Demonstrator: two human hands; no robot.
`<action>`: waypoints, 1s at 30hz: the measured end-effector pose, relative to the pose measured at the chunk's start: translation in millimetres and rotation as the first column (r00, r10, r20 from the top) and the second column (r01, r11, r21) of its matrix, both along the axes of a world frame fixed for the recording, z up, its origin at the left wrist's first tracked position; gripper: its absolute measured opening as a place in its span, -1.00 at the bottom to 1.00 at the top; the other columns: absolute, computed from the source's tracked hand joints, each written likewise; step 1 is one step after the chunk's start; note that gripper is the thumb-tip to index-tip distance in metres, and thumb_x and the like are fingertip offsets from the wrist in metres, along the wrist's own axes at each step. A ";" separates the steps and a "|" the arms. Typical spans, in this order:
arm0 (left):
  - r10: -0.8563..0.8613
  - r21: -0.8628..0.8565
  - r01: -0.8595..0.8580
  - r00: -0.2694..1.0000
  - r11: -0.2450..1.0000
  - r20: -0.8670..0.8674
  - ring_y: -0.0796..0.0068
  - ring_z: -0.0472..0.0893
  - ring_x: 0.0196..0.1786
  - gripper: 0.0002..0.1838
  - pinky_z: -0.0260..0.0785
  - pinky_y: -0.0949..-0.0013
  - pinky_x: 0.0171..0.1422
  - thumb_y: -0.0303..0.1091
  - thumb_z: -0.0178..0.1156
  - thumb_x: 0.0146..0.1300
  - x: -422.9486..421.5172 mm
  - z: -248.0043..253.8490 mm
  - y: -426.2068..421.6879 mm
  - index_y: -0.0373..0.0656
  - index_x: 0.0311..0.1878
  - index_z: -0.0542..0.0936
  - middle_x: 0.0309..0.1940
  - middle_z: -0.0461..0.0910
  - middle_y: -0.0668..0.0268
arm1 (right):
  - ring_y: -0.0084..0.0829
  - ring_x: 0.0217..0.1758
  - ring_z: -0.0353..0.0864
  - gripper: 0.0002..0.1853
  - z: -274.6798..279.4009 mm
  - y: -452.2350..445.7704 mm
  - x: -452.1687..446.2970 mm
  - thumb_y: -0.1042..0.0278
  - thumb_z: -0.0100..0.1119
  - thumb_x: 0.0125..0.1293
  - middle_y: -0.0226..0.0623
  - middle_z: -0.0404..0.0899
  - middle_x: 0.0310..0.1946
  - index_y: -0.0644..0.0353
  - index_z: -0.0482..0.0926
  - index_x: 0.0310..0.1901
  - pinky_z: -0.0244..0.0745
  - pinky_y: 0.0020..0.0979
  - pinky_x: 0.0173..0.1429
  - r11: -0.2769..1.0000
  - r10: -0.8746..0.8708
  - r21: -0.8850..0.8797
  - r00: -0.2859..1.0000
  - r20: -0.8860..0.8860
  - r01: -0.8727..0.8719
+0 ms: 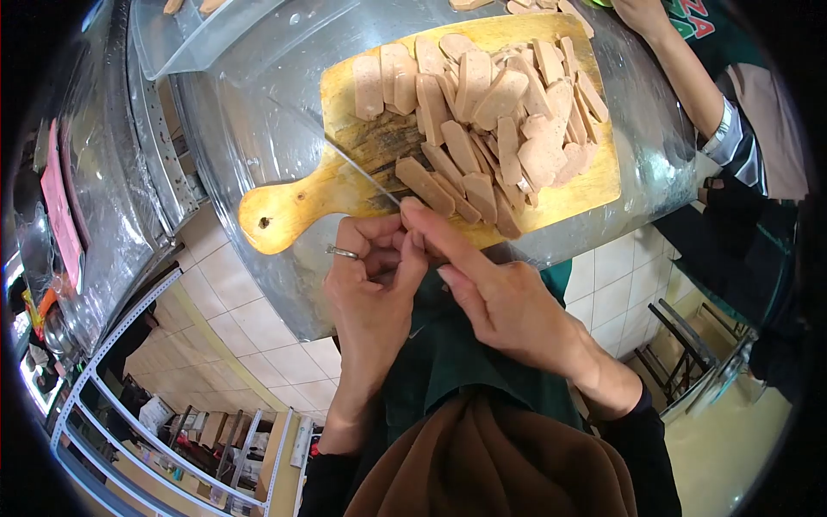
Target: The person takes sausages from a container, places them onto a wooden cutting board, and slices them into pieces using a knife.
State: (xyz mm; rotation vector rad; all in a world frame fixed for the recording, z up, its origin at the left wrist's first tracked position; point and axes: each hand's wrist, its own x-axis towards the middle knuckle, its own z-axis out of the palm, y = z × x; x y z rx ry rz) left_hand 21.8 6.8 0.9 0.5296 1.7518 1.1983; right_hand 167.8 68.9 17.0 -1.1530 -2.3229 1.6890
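Note:
My left hand (375, 276), with a ring on one finger, is closed, its fingers curled in front of the cutting board's near edge. My right hand (508, 302) reaches in from the right, its index fingertip against the left fingers and its thumb lower down. A thin, straight, pale stick (362, 170) runs from where the fingertips meet up across the board to the left; whether it is a skewer is unclear. Just beyond the fingers lies the wooden cutting board (297, 202), heaped with pinkish-brown sausage slices (500, 99). The nearest slice (425, 185) is beside my right fingertip.
The board rests on a plastic-covered metal table (250, 129). A clear plastic tub (185, 43) stands at the upper left. At the upper right, another person's arm (685, 73) reaches over the table. Metal shelving (121, 418) is at lower left, and tiled floor (241, 319) shows below.

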 end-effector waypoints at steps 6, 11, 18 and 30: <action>0.000 -0.001 0.000 1.000 1.000 -0.002 0.63 0.66 -0.29 -0.82 0.52 0.56 -0.20 -0.51 0.23 0.38 1.8 -0.9 0.5 -0.30 -0.03 0.48 -0.29 0.63 0.29 | -0.51 -0.49 0.53 -0.40 13.7 20.9 21.4 0.40 -0.14 0.55 -0.24 0.62 -0.29 -0.04 0.06 0.57 0.48 -0.46 -0.32 0.871 -0.137 -0.480 0.990 -0.039 0.102; 0.002 0.059 -0.003 1.000 0.998 0.019 0.59 0.67 -0.30 -0.81 0.58 0.53 -0.20 -0.45 0.23 0.41 2.3 -0.1 1.8 -0.30 -0.03 0.47 -0.25 0.64 0.26 | -0.74 -0.71 0.22 -0.42 25.5 44.6 21.6 0.31 -0.31 0.61 -0.51 0.38 -0.58 -0.04 -0.08 0.60 0.21 -0.64 -0.63 0.837 -0.206 -0.537 0.970 -0.132 0.104; -0.033 0.031 0.034 0.998 0.999 -0.046 0.59 0.67 -0.30 -0.82 0.57 0.53 -0.20 -0.45 0.22 0.41 2.4 8.2 7.0 -0.33 -0.05 0.48 -0.27 0.63 0.28 | -0.75 -0.74 0.24 -0.44 27.2 36.0 62.1 0.33 -0.32 0.61 -0.56 0.31 -0.67 0.06 -0.02 0.59 0.24 -0.66 -0.63 0.855 -0.324 -0.476 0.929 -0.181 0.205; -0.079 0.086 0.095 0.981 0.992 -0.175 0.56 0.65 -0.28 -0.64 0.55 0.54 -0.17 -0.36 0.26 0.40 -12.0 7.5 52.0 -0.40 0.11 0.46 -0.24 0.60 0.24 | -0.71 -0.69 0.27 -0.45 14.2 6.0 97.4 0.29 -0.24 0.62 -0.54 0.27 -0.66 0.09 0.04 0.57 0.23 -0.60 -0.62 0.874 -0.358 -0.426 0.901 -0.244 0.232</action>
